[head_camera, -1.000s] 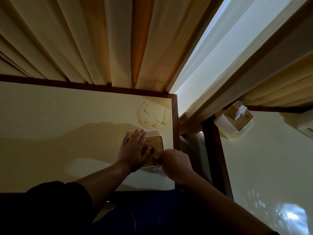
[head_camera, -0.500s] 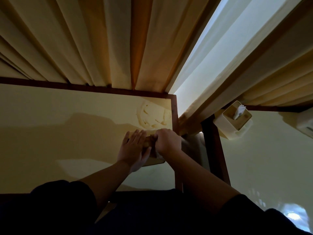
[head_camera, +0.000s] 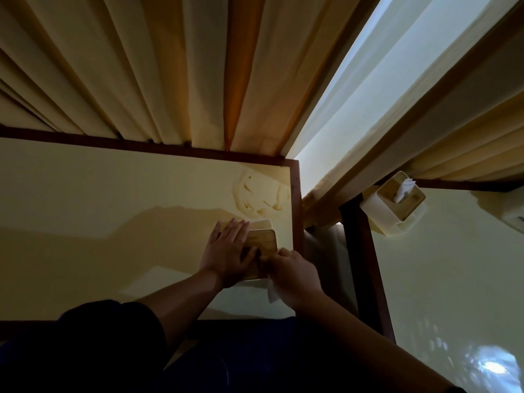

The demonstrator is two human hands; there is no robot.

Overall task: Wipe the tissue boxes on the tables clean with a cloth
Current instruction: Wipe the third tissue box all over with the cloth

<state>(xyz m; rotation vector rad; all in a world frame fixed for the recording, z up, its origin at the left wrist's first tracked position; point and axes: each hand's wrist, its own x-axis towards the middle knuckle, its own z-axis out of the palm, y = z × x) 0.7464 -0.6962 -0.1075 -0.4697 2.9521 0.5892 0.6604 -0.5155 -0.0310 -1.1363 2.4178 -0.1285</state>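
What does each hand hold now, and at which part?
The left hand rests flat on the tissue box lid. The right hand grips a white cloth at the box's near edge.

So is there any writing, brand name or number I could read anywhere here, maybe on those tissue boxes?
None can be read. The near tissue box, under the left hand, shows only plain wood grain on its lid; the far tissue box on the other table shows no label either.
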